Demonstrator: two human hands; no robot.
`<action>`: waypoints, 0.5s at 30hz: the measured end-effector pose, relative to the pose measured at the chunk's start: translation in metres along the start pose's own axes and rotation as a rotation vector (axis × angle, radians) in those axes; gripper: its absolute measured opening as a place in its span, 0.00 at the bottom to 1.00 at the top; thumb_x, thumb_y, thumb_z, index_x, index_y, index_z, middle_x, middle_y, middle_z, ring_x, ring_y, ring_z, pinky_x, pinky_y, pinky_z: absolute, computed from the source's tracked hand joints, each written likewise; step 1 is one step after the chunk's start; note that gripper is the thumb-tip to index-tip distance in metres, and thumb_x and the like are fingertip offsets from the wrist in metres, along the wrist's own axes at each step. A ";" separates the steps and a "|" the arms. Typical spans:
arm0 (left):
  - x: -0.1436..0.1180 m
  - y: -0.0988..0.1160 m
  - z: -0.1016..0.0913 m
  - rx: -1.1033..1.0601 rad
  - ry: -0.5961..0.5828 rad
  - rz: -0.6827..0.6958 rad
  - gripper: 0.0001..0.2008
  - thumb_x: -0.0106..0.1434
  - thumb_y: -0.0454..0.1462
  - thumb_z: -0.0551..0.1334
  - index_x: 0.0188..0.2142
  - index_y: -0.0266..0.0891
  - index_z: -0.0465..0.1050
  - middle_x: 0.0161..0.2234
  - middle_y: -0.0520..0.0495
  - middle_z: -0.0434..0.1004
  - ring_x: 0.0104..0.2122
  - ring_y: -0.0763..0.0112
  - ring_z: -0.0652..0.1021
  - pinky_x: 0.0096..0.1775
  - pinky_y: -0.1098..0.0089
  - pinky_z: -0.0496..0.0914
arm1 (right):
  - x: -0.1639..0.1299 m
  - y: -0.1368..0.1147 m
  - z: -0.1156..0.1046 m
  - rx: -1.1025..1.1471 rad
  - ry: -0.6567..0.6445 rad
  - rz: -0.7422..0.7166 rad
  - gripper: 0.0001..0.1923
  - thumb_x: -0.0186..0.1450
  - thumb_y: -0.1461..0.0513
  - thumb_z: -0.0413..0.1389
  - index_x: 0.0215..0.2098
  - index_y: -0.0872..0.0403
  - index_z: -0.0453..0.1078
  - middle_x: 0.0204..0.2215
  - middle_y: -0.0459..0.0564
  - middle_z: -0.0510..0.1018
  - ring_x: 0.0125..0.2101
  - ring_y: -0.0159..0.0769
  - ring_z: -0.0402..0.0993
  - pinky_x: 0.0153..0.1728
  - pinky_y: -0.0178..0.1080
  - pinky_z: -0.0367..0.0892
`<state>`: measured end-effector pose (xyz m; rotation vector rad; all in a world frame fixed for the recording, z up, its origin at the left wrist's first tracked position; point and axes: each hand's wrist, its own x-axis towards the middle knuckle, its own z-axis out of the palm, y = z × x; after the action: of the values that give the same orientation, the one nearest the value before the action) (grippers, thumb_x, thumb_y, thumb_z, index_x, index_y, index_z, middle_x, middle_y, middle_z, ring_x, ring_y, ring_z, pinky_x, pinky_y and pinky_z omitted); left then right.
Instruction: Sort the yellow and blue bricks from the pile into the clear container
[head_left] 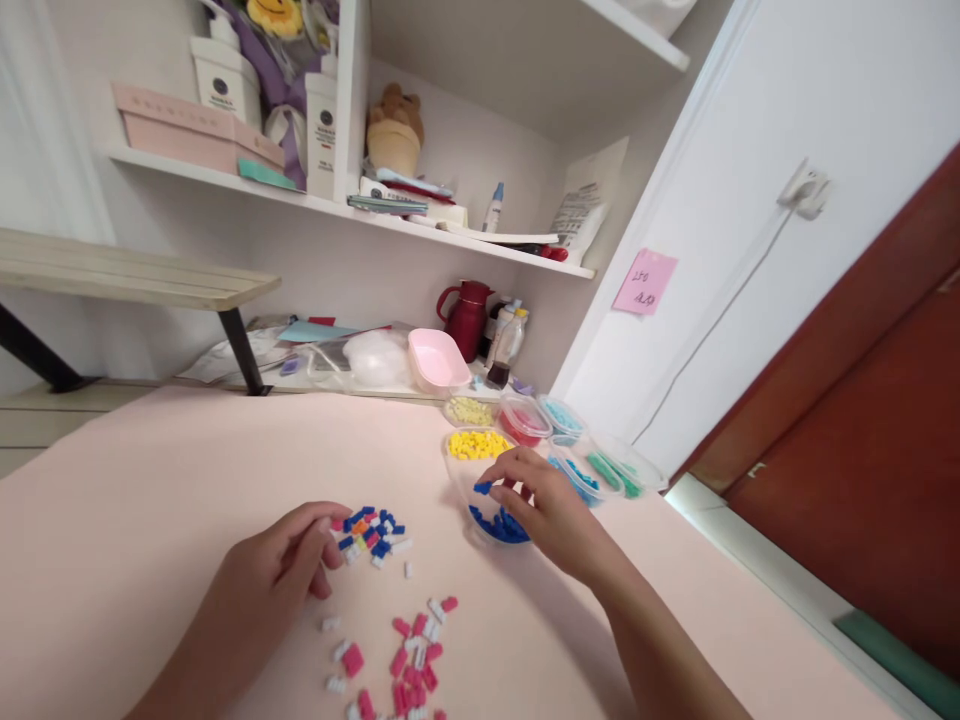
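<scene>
My right hand is above a clear tub, thumb and fingers pinching small blue building bricks. More dark blue bricks lie in the tub below it. My left hand rests low over the table with its fingers curled together at the left edge of a mixed brick pile of blue, white, orange and pink pieces. Whether its fingertips hold a brick is hidden. Closer to me, pink and white bricks are scattered on the pale tabletop.
Yellow bricks fill a tub beside the blue one. Further tubs hold pale yellow, red, light blue and green bricks. Behind them stand a pink basin and a red jug, under a white shelf.
</scene>
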<state>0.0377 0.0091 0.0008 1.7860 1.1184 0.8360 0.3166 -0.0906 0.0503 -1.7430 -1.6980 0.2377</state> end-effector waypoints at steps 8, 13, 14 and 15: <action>0.002 -0.005 0.002 0.025 0.042 -0.011 0.21 0.61 0.55 0.52 0.40 0.47 0.73 0.27 0.54 0.77 0.24 0.69 0.77 0.30 0.69 0.72 | -0.001 0.001 0.006 -0.028 0.099 -0.061 0.16 0.66 0.69 0.48 0.45 0.49 0.74 0.41 0.49 0.75 0.38 0.35 0.72 0.38 0.38 0.67; -0.001 0.000 -0.002 0.052 0.105 -0.035 0.17 0.64 0.51 0.52 0.40 0.48 0.73 0.33 0.52 0.80 0.33 0.66 0.80 0.37 0.68 0.72 | -0.009 -0.025 0.037 0.089 -0.021 -0.256 0.18 0.67 0.70 0.48 0.47 0.49 0.74 0.36 0.50 0.76 0.38 0.35 0.72 0.40 0.38 0.67; -0.001 0.002 -0.004 0.054 0.112 -0.045 0.16 0.64 0.50 0.52 0.40 0.47 0.73 0.35 0.52 0.81 0.35 0.65 0.80 0.38 0.68 0.72 | -0.011 -0.028 0.044 0.106 -0.065 -0.292 0.20 0.66 0.72 0.47 0.48 0.49 0.73 0.38 0.50 0.76 0.40 0.35 0.72 0.42 0.38 0.67; -0.001 0.004 -0.005 0.057 0.120 -0.049 0.16 0.64 0.49 0.52 0.40 0.47 0.74 0.37 0.52 0.81 0.37 0.65 0.81 0.39 0.68 0.71 | -0.012 -0.030 0.051 0.118 -0.100 -0.316 0.22 0.65 0.72 0.47 0.50 0.49 0.73 0.40 0.51 0.75 0.41 0.35 0.72 0.44 0.38 0.68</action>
<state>0.0348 0.0088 0.0063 1.7661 1.2702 0.8997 0.2614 -0.0875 0.0251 -1.3751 -1.9608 0.2792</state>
